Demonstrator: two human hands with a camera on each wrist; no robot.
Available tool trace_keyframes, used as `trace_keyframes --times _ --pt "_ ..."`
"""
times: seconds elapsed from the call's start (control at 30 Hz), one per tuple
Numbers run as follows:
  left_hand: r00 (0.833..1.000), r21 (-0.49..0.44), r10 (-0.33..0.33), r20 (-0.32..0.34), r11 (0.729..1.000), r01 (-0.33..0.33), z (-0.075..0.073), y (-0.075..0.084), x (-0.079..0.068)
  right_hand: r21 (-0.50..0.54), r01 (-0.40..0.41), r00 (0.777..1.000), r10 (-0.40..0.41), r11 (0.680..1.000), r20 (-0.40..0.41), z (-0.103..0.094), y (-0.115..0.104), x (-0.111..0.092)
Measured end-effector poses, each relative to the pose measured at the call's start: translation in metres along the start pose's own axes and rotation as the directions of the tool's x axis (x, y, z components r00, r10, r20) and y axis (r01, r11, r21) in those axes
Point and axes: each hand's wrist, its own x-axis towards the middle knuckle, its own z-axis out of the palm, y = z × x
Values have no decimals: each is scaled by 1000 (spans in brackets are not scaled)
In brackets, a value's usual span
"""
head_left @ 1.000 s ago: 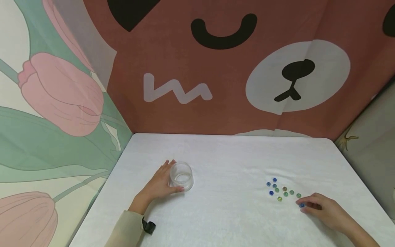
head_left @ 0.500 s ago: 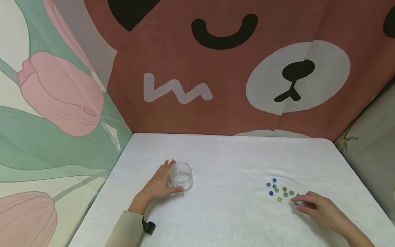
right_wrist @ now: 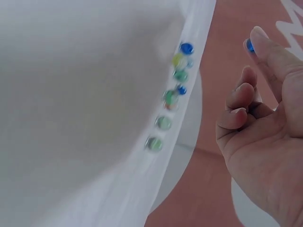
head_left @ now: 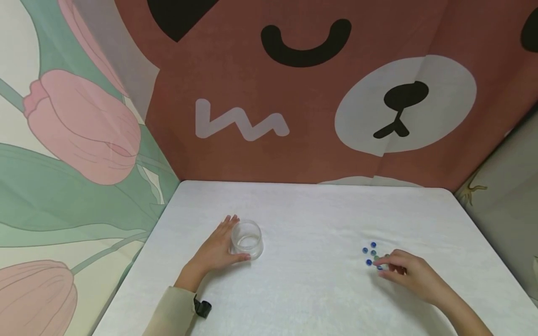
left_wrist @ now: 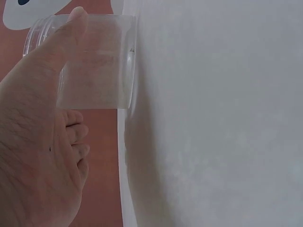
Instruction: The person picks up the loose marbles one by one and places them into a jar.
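While the right hand [head_left: 414,275] pinches a blue marble [right_wrist: 250,45] near loose marbles [head_left: 373,253], the left hand [head_left: 216,249] rests spread against a clear jar [head_left: 247,240]; likely carry step, next move calls for a steady pinch jarward.

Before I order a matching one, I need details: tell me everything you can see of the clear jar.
The clear jar is short and round, glass or plastic (I can't tell which). It is lidless, with ridges around its neck, and nothing shows inside. It stands upright on the white tabletop, its left side cupped by the left hand, thumb along the near wall.
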Motion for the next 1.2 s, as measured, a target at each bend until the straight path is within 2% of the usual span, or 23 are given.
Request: trace_keyframes --times 0.33,0.9,1.2 --pt "1000 15 22 -7 1000 -22 -1 0 1 62 -1 1000 -1 998 29 12 -18 19" --pt "999 3 41 -19 999 -41 0 -2 0 74 44 999 -44 996 0 36 -34 46" --pt "998 -15 55 -31 998 -55 2 -3 0 103 4 999 -10 995 53 50 -42 64"
